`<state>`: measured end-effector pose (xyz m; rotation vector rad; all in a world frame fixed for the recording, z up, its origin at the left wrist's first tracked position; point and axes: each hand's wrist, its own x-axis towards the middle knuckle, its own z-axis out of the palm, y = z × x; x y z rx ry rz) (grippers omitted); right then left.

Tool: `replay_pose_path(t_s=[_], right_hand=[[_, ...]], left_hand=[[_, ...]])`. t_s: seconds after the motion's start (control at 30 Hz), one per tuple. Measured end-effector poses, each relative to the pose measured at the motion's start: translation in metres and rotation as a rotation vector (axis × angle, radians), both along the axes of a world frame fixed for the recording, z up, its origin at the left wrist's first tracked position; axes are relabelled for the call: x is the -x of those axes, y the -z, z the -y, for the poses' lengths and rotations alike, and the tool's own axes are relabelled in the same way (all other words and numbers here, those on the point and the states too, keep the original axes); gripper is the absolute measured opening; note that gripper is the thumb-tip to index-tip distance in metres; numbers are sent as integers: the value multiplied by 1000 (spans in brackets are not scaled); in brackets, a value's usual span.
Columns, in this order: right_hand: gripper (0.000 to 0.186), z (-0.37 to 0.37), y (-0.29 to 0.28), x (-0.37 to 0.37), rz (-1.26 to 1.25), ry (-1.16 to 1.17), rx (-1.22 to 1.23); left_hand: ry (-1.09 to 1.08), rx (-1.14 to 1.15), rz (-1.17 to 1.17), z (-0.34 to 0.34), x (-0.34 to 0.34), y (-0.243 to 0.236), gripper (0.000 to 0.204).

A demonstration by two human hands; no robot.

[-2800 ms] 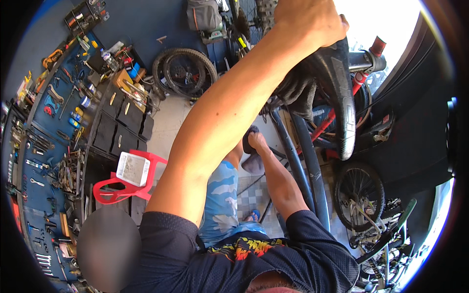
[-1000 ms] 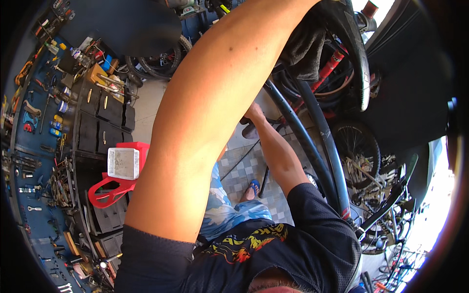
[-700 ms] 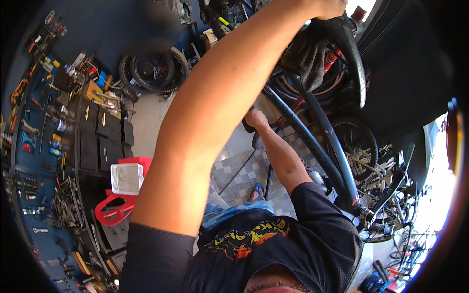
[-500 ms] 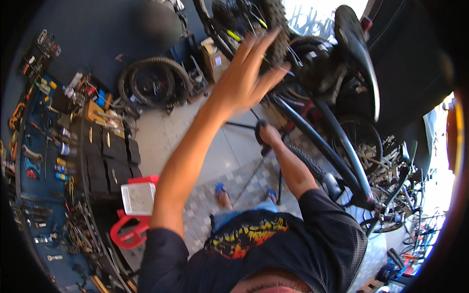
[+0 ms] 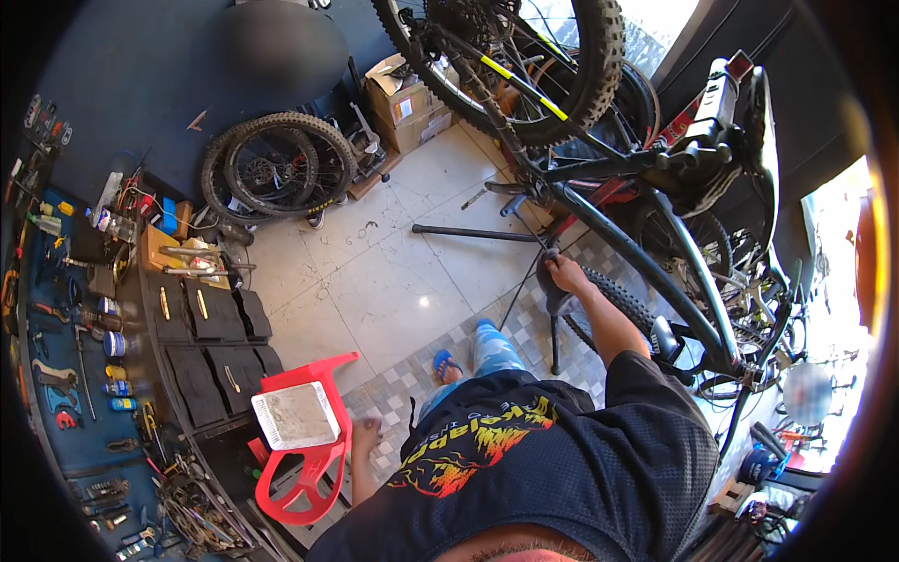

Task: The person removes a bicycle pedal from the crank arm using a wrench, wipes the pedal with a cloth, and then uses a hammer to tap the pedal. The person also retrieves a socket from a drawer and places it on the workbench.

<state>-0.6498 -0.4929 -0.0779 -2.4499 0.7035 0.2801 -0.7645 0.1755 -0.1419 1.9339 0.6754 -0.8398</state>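
Observation:
My right hand (image 5: pixel 566 272) grips a dark grey cloth (image 5: pixel 552 290) beside the dark tubes of a bicycle frame (image 5: pixel 614 248), which hangs tilted on the right, its rear wheel (image 5: pixel 599 66) high at the top. A long black saddle-like piece and cables crowd the upper right of the frame. Low at my left, my left hand (image 5: pixel 367 433) hangs with fingers apart and holding nothing, next to a red plastic stool (image 5: pixel 300 478) with a white dirty tray (image 5: pixel 295 415) on it. A thin black rod runs down from near the cloth.
Along the left stand a tool board (image 5: pixel 56 337) and a bench with black drawers (image 5: pixel 192 375). Spare wheels (image 5: pixel 234 169) and cardboard boxes (image 5: pixel 403 112) line the back wall. More bicycles (image 5: pixel 749 347) crowd the right. Black stand legs (image 5: pixel 473 234) lie across the tiled floor.
My left arm has come down from high on the bicycle to my side, its hand letting go. My right hand, still gripping the cloth, sits further right in view. The view takes in more floor.

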Motion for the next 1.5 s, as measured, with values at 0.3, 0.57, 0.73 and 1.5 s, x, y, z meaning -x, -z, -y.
replay_pose_path(t_s=[0.3, 0.57, 0.73, 1.5], right_hand=[[35, 4, 58, -16, -6, 99, -171], [39, 4, -10, -1, -89, 272, -277], [40, -11, -46, 7, -27, 372, -176], [34, -99, -241, -137, -82, 868, 278]], left_hand=[[726, 126, 550, 244, -331, -57, 40], [1011, 86, 635, 426, -451, -64, 88], [1285, -116, 455, 494, -467, -8, 123], [1139, 712, -454, 495, -598, -101, 23]])
